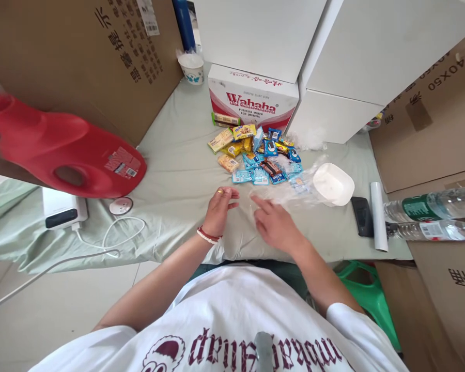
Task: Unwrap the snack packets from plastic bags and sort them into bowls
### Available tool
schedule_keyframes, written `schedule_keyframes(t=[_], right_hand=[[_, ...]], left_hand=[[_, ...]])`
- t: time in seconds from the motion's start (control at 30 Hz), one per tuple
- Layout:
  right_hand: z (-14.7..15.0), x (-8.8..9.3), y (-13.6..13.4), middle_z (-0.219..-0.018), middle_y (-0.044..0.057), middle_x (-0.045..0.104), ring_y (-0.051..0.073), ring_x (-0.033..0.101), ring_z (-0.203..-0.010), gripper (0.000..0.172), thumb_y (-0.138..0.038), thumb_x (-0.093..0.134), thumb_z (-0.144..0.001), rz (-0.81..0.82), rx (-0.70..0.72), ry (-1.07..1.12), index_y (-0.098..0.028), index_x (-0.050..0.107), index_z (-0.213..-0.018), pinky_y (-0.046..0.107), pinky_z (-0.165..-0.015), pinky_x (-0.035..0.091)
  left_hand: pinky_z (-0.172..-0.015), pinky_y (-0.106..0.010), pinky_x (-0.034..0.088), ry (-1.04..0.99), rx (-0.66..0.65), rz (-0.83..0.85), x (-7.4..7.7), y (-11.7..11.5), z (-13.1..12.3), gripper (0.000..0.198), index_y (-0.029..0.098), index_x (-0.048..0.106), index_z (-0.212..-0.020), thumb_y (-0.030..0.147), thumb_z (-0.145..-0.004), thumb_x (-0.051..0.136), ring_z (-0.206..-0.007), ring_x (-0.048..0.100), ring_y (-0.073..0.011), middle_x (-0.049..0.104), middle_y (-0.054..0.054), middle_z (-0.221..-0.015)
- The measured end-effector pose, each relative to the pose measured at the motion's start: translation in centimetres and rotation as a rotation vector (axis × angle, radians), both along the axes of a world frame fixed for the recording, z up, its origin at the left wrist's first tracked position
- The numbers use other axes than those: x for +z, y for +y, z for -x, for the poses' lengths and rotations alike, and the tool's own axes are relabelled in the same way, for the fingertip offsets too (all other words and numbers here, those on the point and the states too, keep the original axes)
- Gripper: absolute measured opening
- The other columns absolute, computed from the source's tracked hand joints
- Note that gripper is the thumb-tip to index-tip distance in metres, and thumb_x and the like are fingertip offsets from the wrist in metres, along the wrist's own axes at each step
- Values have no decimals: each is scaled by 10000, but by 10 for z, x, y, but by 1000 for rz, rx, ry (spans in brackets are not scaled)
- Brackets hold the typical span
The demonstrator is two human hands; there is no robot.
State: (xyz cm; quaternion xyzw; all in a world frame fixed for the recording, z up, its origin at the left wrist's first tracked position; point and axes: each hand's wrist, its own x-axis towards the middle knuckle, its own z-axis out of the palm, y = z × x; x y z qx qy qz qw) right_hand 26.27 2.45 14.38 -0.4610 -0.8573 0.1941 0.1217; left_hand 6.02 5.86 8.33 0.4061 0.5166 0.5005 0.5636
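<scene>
My left hand [219,209] is over the cloth-covered surface with its fingers apart and nothing between them. Close on its right, my right hand [273,219] touches the edge of a clear plastic bag [273,195] with an outstretched finger; whether it grips the film is hard to tell. Beyond both hands lies a pile of small wrapped snacks [260,175] in blue, yellow and brown wrappers. A wrapped cracker [228,164] sits at the pile's left side. Right of the pile, a white plastic container [334,184] rests beside the clear film.
Behind the pile stands a Wahaha box [253,98]. A red detergent bottle [73,150], a white power bank [64,208] and a cable are at left. At right lie a phone [362,216], a white roll [378,217] and plastic bottles [445,204]. A paper cup [192,68] stands behind.
</scene>
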Motion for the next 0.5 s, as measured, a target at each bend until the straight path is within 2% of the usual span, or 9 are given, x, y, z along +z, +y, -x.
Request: schedule_keyframes(t=[0.07, 0.17, 0.23, 0.33, 0.4, 0.47, 0.5], right_hand=[[22, -31, 0, -1635, 109, 466, 336, 557, -1288, 271, -122, 525, -935, 98, 48, -194, -169, 712, -1125, 531, -1018, 510], [38, -62, -9, -1631, 110, 472, 329, 545, -1314, 426, -109, 519, -944, 172, 49, -281, -162, 651, -1346, 485, -985, 515], [41, -69, -15, -1597, 114, 512, 314, 522, -1357, 467, -107, 504, -966, 178, 33, -272, -173, 616, -1414, 445, -993, 500], [39, -71, -22, -1462, 126, 627, 304, 534, -1341, 409, -123, 507, -987, 171, 42, -252, -182, 657, -1362, 411, -966, 492], [37, -71, -26, -1353, 126, 684, 302, 569, -1274, 340, -141, 502, -1002, 165, 52, -248, -177, 696, -1279, 413, -941, 493], [33, -73, -30, -1338, 126, 686, 300, 586, -1224, 289, -160, 487, -1020, 146, 51, -247, -172, 721, -1190, 419, -931, 491], [30, -74, -32, -1376, 128, 667, 298, 588, -1212, 272, -169, 485, -1027, 133, 48, -244, -171, 727, -1152, 421, -932, 489]], left_hand=[[-935, -402, 555, 245, 47, -96, -7, -9, -2, 434, 217, 590, -1132, 583, -905, 643, -1142, 619, -241, 635, -93, -1184], [-1091, -497, 488, 552, -82, -229, -23, -19, -6, 719, 210, 500, -1395, 468, -782, 771, -1301, 550, -304, 559, -137, -1376], [-1182, -543, 405, 682, -143, -251, -34, -16, -12, 841, 181, 431, -1494, 416, -762, 773, -1396, 480, -343, 508, -170, -1460], [-1200, -579, 351, 783, -153, -215, -43, 2, -28, 880, 154, 433, -1513, 405, -749, 792, -1428, 438, -393, 498, -203, -1505], [-1155, -579, 370, 762, -192, -168, -45, 18, -42, 849, 150, 510, -1460, 402, -715, 830, -1353, 494, -412, 592, -196, -1417], [-1068, -514, 430, 690, -258, -116, -47, 33, -56, 708, 143, 629, -1326, 387, -698, 847, -1192, 594, -379, 722, -140, -1150], [-997, -459, 465, 654, -286, -94, -48, 40, -62, 586, 140, 685, -1224, 383, -712, 834, -1075, 637, -341, 738, -95, -977]])
